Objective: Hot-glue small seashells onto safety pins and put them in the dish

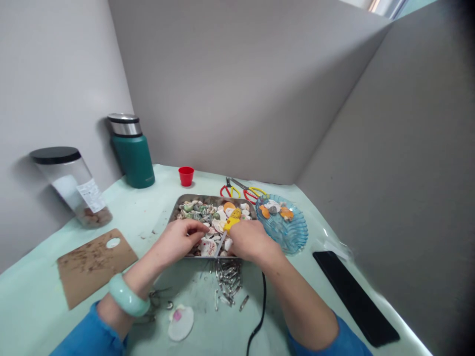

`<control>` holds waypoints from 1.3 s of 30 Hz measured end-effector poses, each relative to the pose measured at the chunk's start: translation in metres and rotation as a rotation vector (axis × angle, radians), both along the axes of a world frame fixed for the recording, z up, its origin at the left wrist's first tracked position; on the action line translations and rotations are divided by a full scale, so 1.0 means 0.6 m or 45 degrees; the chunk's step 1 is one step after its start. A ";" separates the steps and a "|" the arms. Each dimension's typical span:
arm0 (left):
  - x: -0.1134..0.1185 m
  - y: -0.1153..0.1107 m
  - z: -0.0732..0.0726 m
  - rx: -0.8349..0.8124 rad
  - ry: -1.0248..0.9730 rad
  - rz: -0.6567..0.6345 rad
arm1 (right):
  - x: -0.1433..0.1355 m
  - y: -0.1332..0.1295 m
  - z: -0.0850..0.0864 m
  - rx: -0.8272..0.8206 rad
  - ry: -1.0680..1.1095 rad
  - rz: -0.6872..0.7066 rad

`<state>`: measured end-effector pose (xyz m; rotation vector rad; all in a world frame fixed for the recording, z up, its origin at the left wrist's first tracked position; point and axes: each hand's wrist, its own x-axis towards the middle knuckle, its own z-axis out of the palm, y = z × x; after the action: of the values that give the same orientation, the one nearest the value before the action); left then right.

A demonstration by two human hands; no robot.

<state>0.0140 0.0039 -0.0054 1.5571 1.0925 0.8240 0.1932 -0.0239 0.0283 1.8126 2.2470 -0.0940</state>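
Frame centre: right hand (251, 241) grips yellow plastic glue gun (230, 223), likely light, stiff, best held by handle; left hand (182, 237) curls at pale, brittle-looking seashells (208, 247), grasp unclear.

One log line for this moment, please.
right hand: holding yellow glue gun | left hand: over shell tray, grip unclear | near side: safety pins | right side: blue dish

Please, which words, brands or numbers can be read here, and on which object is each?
None can be read.
Label on the jar: print too small.
Mark low on the green bottle: too small.
White shell in the tray: marks, perhaps lettering, too blurred.
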 end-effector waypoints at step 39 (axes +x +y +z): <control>-0.004 -0.002 0.010 0.490 0.550 0.061 | 0.025 0.018 0.007 0.474 0.803 0.230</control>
<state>0.0114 0.0027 0.0007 2.1076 1.3358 0.7802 0.2082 -0.0132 0.0328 1.9408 3.0288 -0.2604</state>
